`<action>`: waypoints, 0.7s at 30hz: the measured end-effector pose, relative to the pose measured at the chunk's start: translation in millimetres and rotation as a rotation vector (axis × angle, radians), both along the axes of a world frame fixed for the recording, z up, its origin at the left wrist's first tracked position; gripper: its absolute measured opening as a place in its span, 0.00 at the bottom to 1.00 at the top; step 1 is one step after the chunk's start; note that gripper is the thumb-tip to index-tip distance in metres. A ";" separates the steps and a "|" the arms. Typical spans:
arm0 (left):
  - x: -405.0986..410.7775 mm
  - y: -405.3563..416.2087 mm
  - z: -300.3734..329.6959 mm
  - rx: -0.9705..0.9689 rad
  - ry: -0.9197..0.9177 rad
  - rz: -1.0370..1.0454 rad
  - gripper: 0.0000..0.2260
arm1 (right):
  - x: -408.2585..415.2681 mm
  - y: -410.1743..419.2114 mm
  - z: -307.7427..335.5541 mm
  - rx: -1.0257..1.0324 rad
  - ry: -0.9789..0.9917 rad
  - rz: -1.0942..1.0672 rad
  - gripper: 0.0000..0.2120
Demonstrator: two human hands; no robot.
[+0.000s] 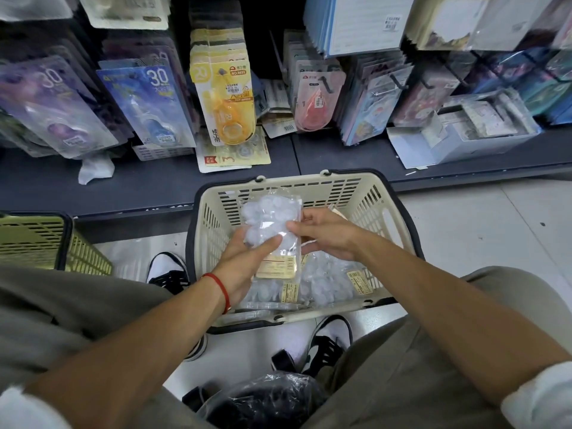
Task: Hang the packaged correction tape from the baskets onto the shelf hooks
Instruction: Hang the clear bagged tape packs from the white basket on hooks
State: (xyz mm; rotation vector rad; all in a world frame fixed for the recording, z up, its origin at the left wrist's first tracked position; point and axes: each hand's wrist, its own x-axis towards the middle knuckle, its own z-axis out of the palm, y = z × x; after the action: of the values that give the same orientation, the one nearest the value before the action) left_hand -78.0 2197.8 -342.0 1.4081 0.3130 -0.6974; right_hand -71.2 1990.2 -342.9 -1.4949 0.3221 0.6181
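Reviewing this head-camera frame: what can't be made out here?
- Clear pack: hang hole hidden by glare; both the left hand and the right hand cover its middle.
- Label text: too small.
- Green basket: cut off at left edge, contents unseen.
- Cream basket bottom: buried under packs.

Legible markings are few. The purple hanging pack (52, 103) at the shelf's left end bears a large "30". The blue hanging pack (148, 97) beside it also bears "30". The yellow hanging pack (224, 97) shows "NO.8853" near its top and a stylised "20" in the upper left corner. The flat yellow card (238, 156) lying on the shelf below it carries a large "3". Barcode labels on the clear packs in the cream basket (365, 193) are too small to read.
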 end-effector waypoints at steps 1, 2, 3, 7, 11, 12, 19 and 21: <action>0.1 0.9 -1.8 0.003 0.005 0.006 0.24 | 0.6 1.3 -3.2 0.013 -0.004 -0.032 0.21; -0.2 2.4 -2.1 0.026 0.005 0.012 0.25 | 1.1 -0.5 -7.3 -0.053 -0.021 -0.049 0.19; -0.2 4.7 -1.8 0.064 -0.001 0.024 0.25 | 1.6 -6.3 -13.2 -0.239 -0.062 -0.015 0.17; 6.4 21.0 -6.9 0.160 0.009 0.074 0.18 | -13.0 -44.4 -53.2 -1.054 0.022 0.613 0.13; 11.5 32.2 -10.1 0.197 0.016 0.105 0.19 | -41.2 -55.6 -86.0 -1.104 0.219 0.892 0.21; 12.1 33.2 -11.0 0.201 0.024 0.103 0.19 | -41.9 -56.4 -88.8 -1.098 0.200 0.880 0.23; 13.4 33.3 -12.5 0.174 0.053 0.094 0.21 | -21.4 -70.3 -73.1 -1.089 0.157 0.842 0.21; 14.1 32.6 -13.0 0.166 0.057 0.132 0.20 | -10.0 -74.3 -56.7 -1.043 0.075 0.738 0.16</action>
State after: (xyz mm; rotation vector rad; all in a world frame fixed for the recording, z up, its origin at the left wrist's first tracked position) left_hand -63.9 2230.3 -355.0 1.5114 0.5142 -0.6145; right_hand -81.2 1915.9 -399.6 -2.6397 0.1272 1.1916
